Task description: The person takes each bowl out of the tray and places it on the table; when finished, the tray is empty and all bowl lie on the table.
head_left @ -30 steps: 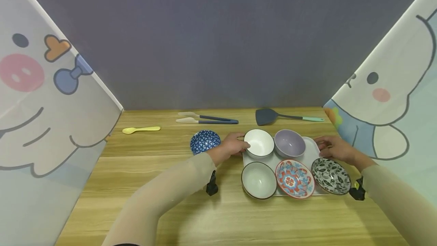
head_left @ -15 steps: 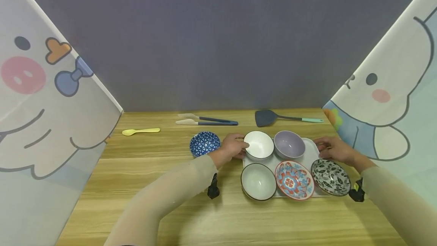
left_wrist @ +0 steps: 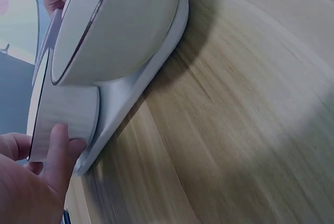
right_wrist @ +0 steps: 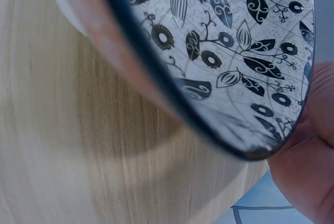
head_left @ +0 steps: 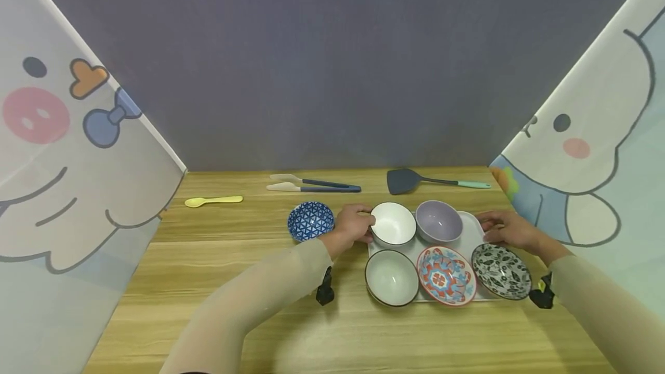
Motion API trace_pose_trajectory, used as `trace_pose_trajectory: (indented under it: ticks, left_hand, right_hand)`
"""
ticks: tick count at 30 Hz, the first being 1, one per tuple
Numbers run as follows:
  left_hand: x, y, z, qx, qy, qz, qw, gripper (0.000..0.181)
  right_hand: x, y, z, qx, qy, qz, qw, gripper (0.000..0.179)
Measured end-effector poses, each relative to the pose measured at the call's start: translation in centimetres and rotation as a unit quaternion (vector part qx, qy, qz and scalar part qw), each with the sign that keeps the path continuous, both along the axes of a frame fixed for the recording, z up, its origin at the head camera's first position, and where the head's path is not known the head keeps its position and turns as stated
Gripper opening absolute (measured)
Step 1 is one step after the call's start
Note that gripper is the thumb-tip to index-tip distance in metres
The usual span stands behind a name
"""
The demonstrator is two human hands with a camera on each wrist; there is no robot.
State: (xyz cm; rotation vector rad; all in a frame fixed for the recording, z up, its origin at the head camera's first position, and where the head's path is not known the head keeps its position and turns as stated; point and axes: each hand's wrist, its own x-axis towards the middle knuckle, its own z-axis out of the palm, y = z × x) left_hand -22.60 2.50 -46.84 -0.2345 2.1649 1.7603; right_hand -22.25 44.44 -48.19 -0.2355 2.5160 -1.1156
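Observation:
My left hand [head_left: 355, 225] grips the white bowl [head_left: 393, 224], thumb at its rim and fingers against the outer wall [left_wrist: 68, 104]. That bowl stands at the back left of a white tray [head_left: 471, 229]. My right hand [head_left: 511, 229] holds the tray's right edge with curled fingers, partly hidden behind the black-and-white leaf-patterned bowl [right_wrist: 224, 51] in the right wrist view. Beside the white bowl sits a purple bowl [head_left: 439, 221]. Along the front are a pale grey bowl [head_left: 392, 279] with a dark rim, a red-and-blue patterned bowl [head_left: 447, 276] and the leaf-patterned one.
A blue patterned bowl [head_left: 310, 221] stands on the wooden table [head_left: 223, 270] left of my left hand. Behind lie a yellow spoon [head_left: 213, 201], tongs [head_left: 314, 185] with pale tips and a dark spatula [head_left: 402, 181]. A grey wall [head_left: 332, 74] rises at the back.
The view has shifted slightly, so everything sits a little lower in the frame. Both hands keep their places at the white bowl and the tray's edge.

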Motion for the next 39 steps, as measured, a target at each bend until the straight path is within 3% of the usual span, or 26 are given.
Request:
trace_pose_trajectory:
  ticks: [5,14,22,29,39]
  left_hand:
    - [-0.1,-0.1,0.4,0.014,0.005,0.016,0.9998,0.042]
    - [-0.4,-1.6,2.1,0.052,0.014,0.024,0.9983,0.043]
    - [-0.5,-4.2,3.5,0.066,0.028,0.013,0.9973,0.044]
    - [-0.3,-6.9,4.6,0.068,0.03,0.012,0.9972,0.046]
    - [0.0,-10.5,5.3,0.071,0.035,0.041,0.9961,0.044]
  right_hand:
    - [-0.1,0.2,-0.3,-0.015,-0.016,-0.011,0.9997,0.062]
    - [-0.3,-0.1,-0.2,-0.019,-0.025,-0.02,0.9993,0.06]
    - [-0.5,0.1,-0.2,-0.022,-0.048,-0.034,0.998,0.063]
    - [-0.4,0.0,-0.2,-0.023,-0.042,-0.027,0.9985,0.062]
    - [-0.3,-0.1,0.0,-0.02,-0.046,-0.032,0.9982,0.063]
